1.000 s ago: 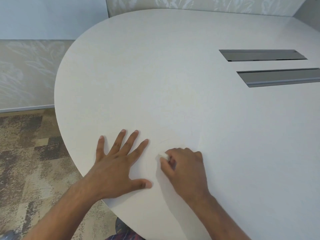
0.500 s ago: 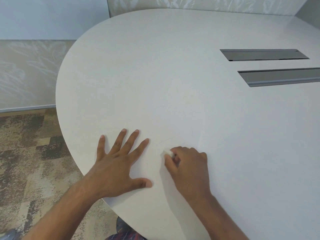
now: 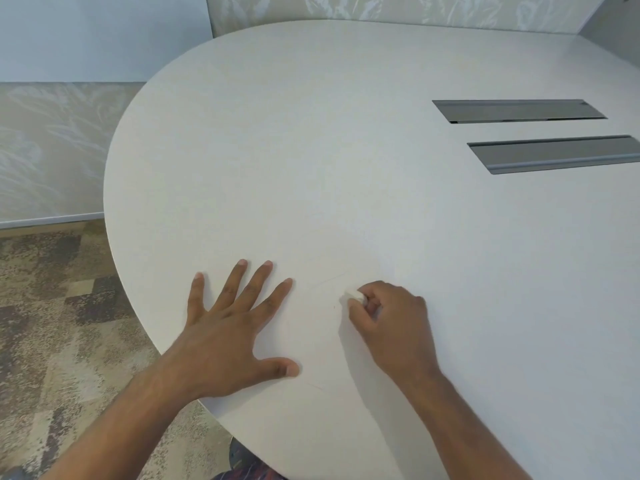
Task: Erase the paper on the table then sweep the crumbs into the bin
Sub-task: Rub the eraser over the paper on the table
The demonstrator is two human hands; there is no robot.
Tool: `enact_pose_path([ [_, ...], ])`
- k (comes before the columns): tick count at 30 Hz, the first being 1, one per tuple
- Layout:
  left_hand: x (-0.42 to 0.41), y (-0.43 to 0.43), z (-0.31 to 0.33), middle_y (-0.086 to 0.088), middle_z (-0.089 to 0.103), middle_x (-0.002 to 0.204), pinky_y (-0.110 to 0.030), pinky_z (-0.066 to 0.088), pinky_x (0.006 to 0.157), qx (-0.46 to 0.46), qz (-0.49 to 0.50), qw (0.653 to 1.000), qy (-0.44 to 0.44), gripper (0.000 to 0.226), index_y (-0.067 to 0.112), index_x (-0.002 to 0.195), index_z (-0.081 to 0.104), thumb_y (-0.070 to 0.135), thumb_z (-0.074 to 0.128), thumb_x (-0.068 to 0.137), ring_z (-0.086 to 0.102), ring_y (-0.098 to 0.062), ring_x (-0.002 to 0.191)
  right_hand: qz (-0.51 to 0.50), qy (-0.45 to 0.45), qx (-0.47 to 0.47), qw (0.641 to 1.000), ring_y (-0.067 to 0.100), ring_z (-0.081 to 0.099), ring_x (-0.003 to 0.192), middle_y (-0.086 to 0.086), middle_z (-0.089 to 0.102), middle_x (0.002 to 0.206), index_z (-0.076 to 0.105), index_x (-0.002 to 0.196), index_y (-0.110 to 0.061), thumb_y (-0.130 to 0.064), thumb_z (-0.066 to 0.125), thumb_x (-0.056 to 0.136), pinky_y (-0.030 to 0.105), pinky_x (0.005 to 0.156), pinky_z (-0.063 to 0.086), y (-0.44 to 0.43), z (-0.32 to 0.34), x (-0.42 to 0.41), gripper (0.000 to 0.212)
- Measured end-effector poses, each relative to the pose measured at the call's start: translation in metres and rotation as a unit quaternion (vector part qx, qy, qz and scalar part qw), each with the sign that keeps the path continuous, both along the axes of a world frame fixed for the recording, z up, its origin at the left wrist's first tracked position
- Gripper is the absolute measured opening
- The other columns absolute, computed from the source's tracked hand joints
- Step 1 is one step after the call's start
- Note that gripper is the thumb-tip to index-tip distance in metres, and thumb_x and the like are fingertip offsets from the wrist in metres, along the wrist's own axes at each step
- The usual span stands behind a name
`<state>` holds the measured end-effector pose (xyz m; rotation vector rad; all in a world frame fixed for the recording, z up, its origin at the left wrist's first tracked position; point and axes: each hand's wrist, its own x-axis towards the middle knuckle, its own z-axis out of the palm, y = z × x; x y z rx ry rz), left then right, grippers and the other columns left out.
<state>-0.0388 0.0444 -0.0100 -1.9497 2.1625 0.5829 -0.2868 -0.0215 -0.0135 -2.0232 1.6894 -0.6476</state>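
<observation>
From the head camera, a wide, pale, rounded surface [image 3: 346,150] fills most of the scene. The left hand [image 3: 232,327] lies flat on it near its closest edge, palm down, fingers spread wide and thumb stretched toward the right hand; its grip is fully spread and holds nothing. Just beside it, the right hand [image 3: 391,323] is curled into a loose fist, its grip pinching a small white eraser [image 3: 356,296] between thumb and fingertips, the eraser's end pressed down against the sheet. The paper [image 3: 318,306] lies under and between both hands, so close in tone to the surface that its edges are hard to make out; a few faint pencil strokes show on it just beyond the eraser and near the left thumb. Far across the surface from the hands, two long grey slots [image 3: 519,110] sit side by side. Patterned carpet [image 3: 52,323] shows beyond the surface's edge, left of the left hand.
</observation>
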Motion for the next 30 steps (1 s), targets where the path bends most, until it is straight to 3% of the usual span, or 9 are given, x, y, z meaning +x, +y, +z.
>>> enact_pose_path([
  [4,0.000,-0.001,0.000,0.020,-0.049,0.159,-0.068,-0.021,0.121,-0.008,0.003,1.000,0.010,0.113,0.057,0.151,-0.035,0.105,0.030,0.072,-0.051,-0.012,0.145,0.032,0.054,-0.001,0.998,0.016,0.057,0.069,-0.002,0.064,0.067,0.061,0.076,-0.017,-0.046,0.057,0.096,0.036,0.076,0.040,-0.001,-0.005,0.001,0.036],
  [7,0.000,-0.001,0.000,0.020,-0.050,0.159,-0.068,-0.021,0.121,-0.002,0.000,1.000,0.004,0.113,0.057,0.151,-0.036,0.106,0.028,0.072,-0.052,-0.012,0.145,0.002,0.042,-0.016,0.999,0.018,0.059,0.070,-0.003,0.064,0.066,0.063,0.076,-0.018,-0.043,0.059,0.096,0.038,0.078,0.042,-0.008,-0.006,-0.004,0.032],
  [11,0.000,-0.002,0.001,0.020,-0.051,0.158,-0.068,-0.021,0.121,0.003,0.001,1.000,0.000,0.113,0.056,0.151,-0.038,0.105,0.028,0.073,-0.053,-0.012,0.144,0.046,0.089,-0.030,0.995,0.016,0.055,0.070,-0.006,0.060,0.066,0.062,0.076,-0.021,-0.047,0.056,0.096,0.037,0.076,0.039,0.003,-0.006,0.009,0.033],
  [15,0.000,-0.002,0.001,0.020,-0.050,0.160,-0.068,-0.020,0.121,0.000,0.002,1.000,0.008,0.113,0.056,0.152,-0.036,0.106,0.028,0.073,-0.052,-0.012,0.145,-0.017,0.072,-0.030,0.997,0.018,0.056,0.068,-0.005,0.061,0.063,0.061,0.073,-0.020,-0.043,0.058,0.096,0.037,0.074,0.037,-0.014,-0.004,-0.006,0.033],
  [20,0.000,-0.002,0.002,0.019,-0.051,0.159,-0.068,-0.020,0.121,0.004,0.001,1.000,0.000,0.114,0.055,0.151,-0.038,0.104,0.029,0.073,-0.053,-0.012,0.144,0.057,0.137,-0.051,0.988,0.015,0.052,0.071,-0.006,0.057,0.065,0.056,0.072,-0.022,-0.046,0.055,0.096,0.036,0.075,0.033,0.002,-0.006,0.010,0.034],
  [25,0.000,-0.001,0.001,0.019,-0.050,0.160,-0.068,-0.021,0.121,0.003,0.003,1.000,0.007,0.114,0.055,0.152,-0.036,0.105,0.030,0.073,-0.052,-0.012,0.145,-0.036,0.114,-0.050,0.992,0.021,0.057,0.070,-0.006,0.061,0.063,0.062,0.073,-0.021,-0.043,0.059,0.095,0.037,0.072,0.031,-0.025,-0.004,-0.010,0.031],
  [30,0.000,-0.002,0.001,0.019,-0.051,0.159,-0.068,-0.020,0.121,0.004,0.001,1.000,-0.001,0.114,0.055,0.151,-0.038,0.105,0.028,0.073,-0.053,-0.012,0.144,0.039,0.164,-0.076,0.983,0.016,0.050,0.068,-0.007,0.054,0.061,0.051,0.068,-0.022,-0.044,0.059,0.094,0.038,0.074,0.035,-0.009,-0.007,-0.001,0.035],
])
